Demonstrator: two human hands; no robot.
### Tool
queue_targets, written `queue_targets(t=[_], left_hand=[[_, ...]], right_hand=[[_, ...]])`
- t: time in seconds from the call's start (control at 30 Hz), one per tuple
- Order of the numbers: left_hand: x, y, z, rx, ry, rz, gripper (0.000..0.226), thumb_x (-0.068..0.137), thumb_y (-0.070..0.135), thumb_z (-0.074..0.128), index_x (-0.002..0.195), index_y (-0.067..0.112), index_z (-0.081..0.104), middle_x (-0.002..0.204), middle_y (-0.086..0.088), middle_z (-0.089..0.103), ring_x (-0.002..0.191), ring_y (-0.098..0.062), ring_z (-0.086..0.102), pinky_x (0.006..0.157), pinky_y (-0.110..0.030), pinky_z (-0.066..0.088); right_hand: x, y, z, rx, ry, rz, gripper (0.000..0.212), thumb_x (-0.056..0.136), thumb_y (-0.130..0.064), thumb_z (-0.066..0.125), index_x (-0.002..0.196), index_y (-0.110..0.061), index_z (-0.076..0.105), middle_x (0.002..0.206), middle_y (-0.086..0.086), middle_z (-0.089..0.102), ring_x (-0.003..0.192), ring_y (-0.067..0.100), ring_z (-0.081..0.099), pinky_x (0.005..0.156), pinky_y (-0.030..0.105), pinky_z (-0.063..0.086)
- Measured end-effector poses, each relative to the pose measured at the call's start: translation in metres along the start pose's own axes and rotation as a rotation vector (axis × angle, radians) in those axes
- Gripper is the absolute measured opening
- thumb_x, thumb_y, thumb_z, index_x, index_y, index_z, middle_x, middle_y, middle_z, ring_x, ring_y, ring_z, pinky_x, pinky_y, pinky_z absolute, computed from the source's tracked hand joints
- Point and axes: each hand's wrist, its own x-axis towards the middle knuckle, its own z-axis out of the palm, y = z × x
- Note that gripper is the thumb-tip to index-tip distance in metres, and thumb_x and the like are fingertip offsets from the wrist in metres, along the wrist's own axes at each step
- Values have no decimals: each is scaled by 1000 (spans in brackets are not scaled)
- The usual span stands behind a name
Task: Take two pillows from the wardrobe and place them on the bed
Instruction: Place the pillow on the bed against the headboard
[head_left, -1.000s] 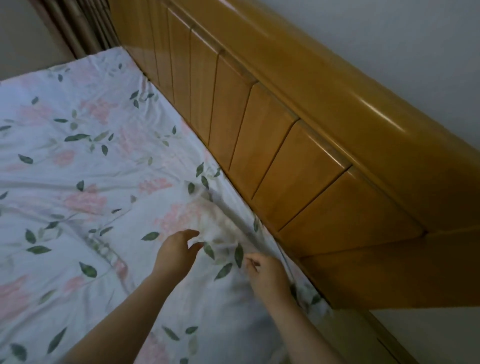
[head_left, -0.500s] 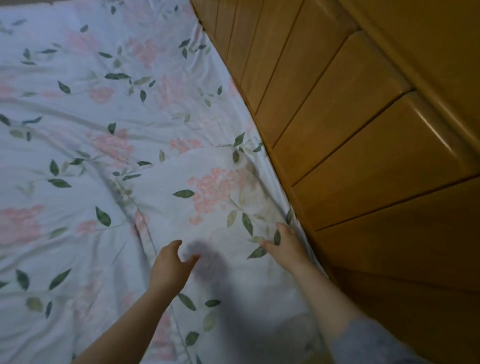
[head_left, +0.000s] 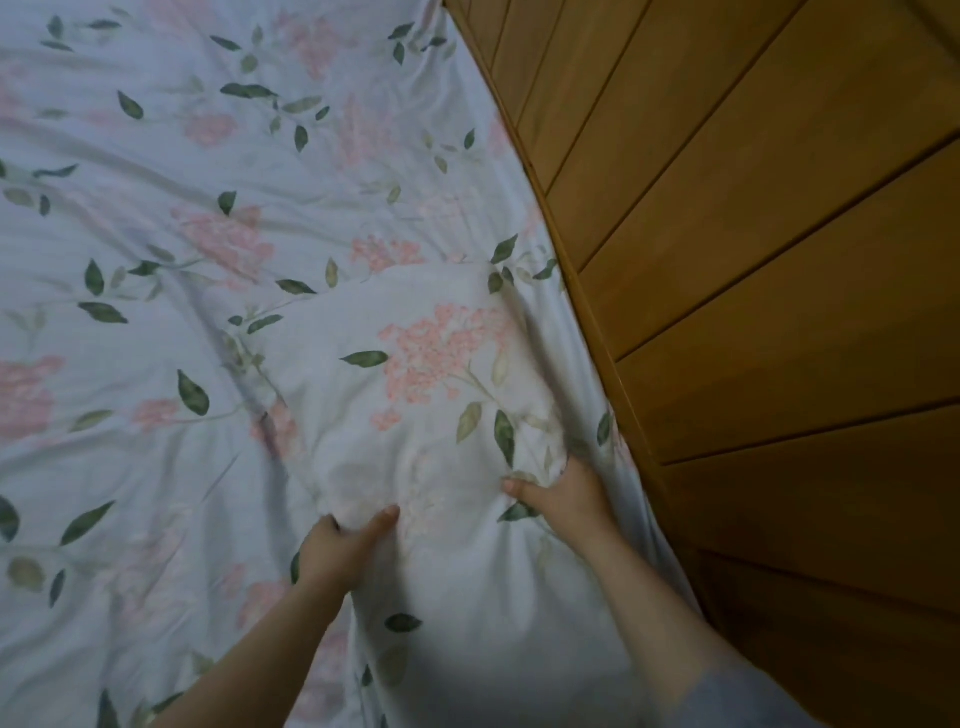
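A pillow (head_left: 441, 374) in a pale blue case printed with pink flowers and green leaves lies on the bed (head_left: 156, 234), right beside the wooden headboard. The bed sheet has the same print, so the pillow's outline is faint. My left hand (head_left: 337, 551) grips the pillow's left edge, thumb on top and fingers tucked under the fabric. My right hand (head_left: 561, 493) holds the pillow's right side near the headboard, thumb on top and fingers hidden in the fabric. No second pillow shows.
The slatted wooden headboard (head_left: 753, 260) runs along the right side, tight against the mattress edge. The flowered sheet stretches wrinkled to the left and far side.
The view has dropped closer to the bed. My left hand moved from hovering open to gripping the pillow's left edge. My right hand stays at the headboard side and now holds the fabric.
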Motion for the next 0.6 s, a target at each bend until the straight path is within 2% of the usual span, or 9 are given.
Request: queue_targets(t=[0.07,0.13,0.23,0.33,0.4,0.47,0.5,0.57,0.6], left_hand=[[-7,5,-4,-35,25,94,53,76,43,71,108,4,56,110,-17,64,93,-35,59,84,-44,51],[-15,13,-9,-79,64,185,40,80,35,69,103,5,57,101,-13,64,92,-34,59,81,-42,50],[-34,33,-10,-143,114,326,27,82,28,68,96,9,56,92,-6,61,88,-27,58,75,-34,46],[-41,55,-7,-160,149,386,24,83,28,66,94,11,55,84,1,59,84,-24,56,66,-30,41],[-35,68,-1,-63,139,368,29,84,34,64,96,8,54,82,0,59,90,-32,59,61,-31,40],[-27,78,2,71,112,288,47,85,37,61,116,3,51,110,-14,61,100,-37,58,66,-32,44],[-27,82,3,105,93,253,58,86,38,60,127,1,44,127,-18,54,97,-36,59,63,-31,47],[-30,86,6,134,71,274,67,87,39,58,139,4,35,142,-17,42,80,-26,57,47,-22,41],[-33,87,6,139,65,310,66,88,40,58,139,6,36,143,-16,41,79,-22,55,47,-19,39]], right_hand=[[-9,-15,-9,15,66,-63,43,58,-40,85,94,-25,67,93,-8,70,89,16,67,78,35,57],[-19,-36,-22,-4,119,-119,41,58,-42,84,91,-28,65,89,-11,69,86,14,66,75,35,58],[-28,-62,-46,-60,210,-199,53,55,-52,81,98,-25,65,92,-9,70,85,14,66,73,36,57],[-24,-78,-65,-137,274,-228,56,59,-52,80,105,-25,63,96,-6,69,89,17,65,75,35,56],[-12,-80,-73,-254,292,-106,79,62,-57,76,127,-19,50,117,5,63,106,26,59,86,40,52],[-4,-78,-75,-397,286,101,104,68,-61,70,147,-15,19,145,15,37,128,36,41,101,47,42],[-3,-77,-74,-434,279,158,108,72,-60,68,150,-16,8,151,16,25,134,38,32,105,49,37],[-5,-76,-70,-431,261,175,104,75,-57,66,150,-18,4,152,16,19,137,38,26,106,48,34],[-7,-75,-66,-422,251,163,102,76,-56,66,150,-18,6,151,16,21,137,37,26,106,47,34]])
